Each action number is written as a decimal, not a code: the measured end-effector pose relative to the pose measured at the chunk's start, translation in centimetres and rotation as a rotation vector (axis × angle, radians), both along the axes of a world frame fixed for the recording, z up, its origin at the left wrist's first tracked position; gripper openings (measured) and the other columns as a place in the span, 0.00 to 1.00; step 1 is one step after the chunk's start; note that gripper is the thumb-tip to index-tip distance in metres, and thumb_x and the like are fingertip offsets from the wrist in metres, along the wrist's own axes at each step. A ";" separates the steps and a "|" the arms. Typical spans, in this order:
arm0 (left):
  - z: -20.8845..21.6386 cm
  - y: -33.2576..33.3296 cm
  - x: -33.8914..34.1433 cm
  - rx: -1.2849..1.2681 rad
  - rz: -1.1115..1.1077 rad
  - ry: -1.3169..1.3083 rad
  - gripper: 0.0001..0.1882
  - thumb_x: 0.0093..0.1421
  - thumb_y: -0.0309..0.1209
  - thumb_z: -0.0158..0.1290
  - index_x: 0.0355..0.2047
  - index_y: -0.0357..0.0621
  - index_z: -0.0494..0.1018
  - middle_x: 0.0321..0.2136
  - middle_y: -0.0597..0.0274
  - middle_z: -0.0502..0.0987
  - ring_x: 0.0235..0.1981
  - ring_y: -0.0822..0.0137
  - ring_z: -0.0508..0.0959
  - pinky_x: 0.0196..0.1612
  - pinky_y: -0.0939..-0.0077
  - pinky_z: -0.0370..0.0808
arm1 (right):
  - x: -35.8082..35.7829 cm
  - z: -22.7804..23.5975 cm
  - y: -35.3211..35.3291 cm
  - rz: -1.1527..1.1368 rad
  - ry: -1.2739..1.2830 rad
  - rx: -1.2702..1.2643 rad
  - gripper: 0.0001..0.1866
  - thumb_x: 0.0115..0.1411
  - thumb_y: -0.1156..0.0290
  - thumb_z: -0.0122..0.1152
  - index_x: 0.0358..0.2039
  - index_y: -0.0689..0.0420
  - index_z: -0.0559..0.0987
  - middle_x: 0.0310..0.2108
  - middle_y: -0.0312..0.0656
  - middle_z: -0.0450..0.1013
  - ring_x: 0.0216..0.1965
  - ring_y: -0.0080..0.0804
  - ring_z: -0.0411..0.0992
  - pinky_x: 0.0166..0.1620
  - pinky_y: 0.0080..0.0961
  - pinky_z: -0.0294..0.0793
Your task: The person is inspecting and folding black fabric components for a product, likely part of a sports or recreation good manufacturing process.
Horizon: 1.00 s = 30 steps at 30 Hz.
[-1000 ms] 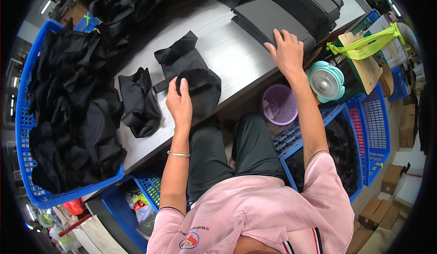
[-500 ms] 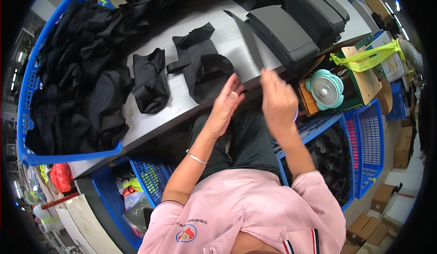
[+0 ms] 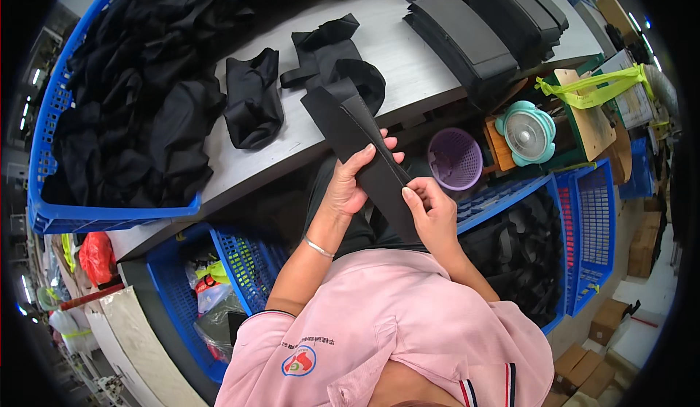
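- By the left hand (image 3: 351,187), the panel (image 3: 383,194) is gripped near mid-length; the thumb is laid on its upper face; the fingers are passed beneath, their tips showing beyond the right long edge; thumb and fingers are closed on the panel, not spread.
- By the right hand (image 3: 434,212), that same long edge is pinched lower down, between thumb and forefinger; the other fingers appear curled in, though they are partly hidden.
- The panel, black and flat, is held at the centre of the frame; its long axis is slanted from upper left to lower right; its upper end is projected past the left hand, while its lower end is nearer the right hand, just left of it.
- Along the right long edge a narrow strip and a dotted line are seen; whether it is a fold or a separate layer cannot be told.
- By the panel's upper end the looped piece (image 3: 321,53) is partly covered in view; whether they are touching cannot be told.
- Farther left on the table (image 3: 383,21), the pouch (image 3: 251,112) is laid, apart from both hands; beyond it, at the left of the frame, the blue basket (image 3: 117,217) is heaped with black cloth (image 3: 138,108).
- At the upper right, the stack (image 3: 463,39) is set near the table edge; below it are seen the purple bin (image 3: 456,161) and the fan (image 3: 526,134).
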<state>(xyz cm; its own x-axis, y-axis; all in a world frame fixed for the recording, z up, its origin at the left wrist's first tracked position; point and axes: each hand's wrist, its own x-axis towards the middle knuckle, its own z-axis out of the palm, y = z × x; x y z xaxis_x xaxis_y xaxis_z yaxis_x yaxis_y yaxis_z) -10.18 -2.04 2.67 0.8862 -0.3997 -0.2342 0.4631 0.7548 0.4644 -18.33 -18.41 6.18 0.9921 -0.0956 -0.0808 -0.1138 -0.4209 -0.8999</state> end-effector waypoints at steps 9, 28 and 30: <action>-1.6 -0.1 0.4 0.924 0.375 -0.402 0.27 0.62 0.40 0.61 0.55 0.34 0.71 0.58 0.48 0.70 0.58 0.56 0.70 0.58 0.63 0.69 | 1.4 -2.6 -1.1 0.126 -0.036 0.205 0.24 0.66 0.69 0.60 0.60 0.64 0.70 0.37 0.51 0.79 0.36 0.27 0.77 0.41 0.25 0.75; 3.2 0.0 5.0 1.317 0.266 -1.384 0.33 0.46 0.12 0.52 0.55 0.46 0.77 0.52 0.53 0.78 0.39 0.52 0.72 0.48 0.65 0.72 | 12.0 -4.1 1.6 0.200 -0.459 -0.454 0.06 0.55 0.72 0.60 0.29 0.61 0.81 0.21 0.50 0.74 0.27 0.56 0.75 0.29 0.46 0.74; 3.6 0.4 3.6 1.310 0.190 -1.386 0.32 0.47 0.13 0.54 0.55 0.45 0.77 0.52 0.53 0.78 0.41 0.53 0.73 0.49 0.65 0.72 | 13.6 -6.2 1.6 0.214 -0.455 -0.387 0.11 0.53 0.68 0.62 0.18 0.59 0.75 0.15 0.48 0.71 0.20 0.50 0.74 0.23 0.42 0.71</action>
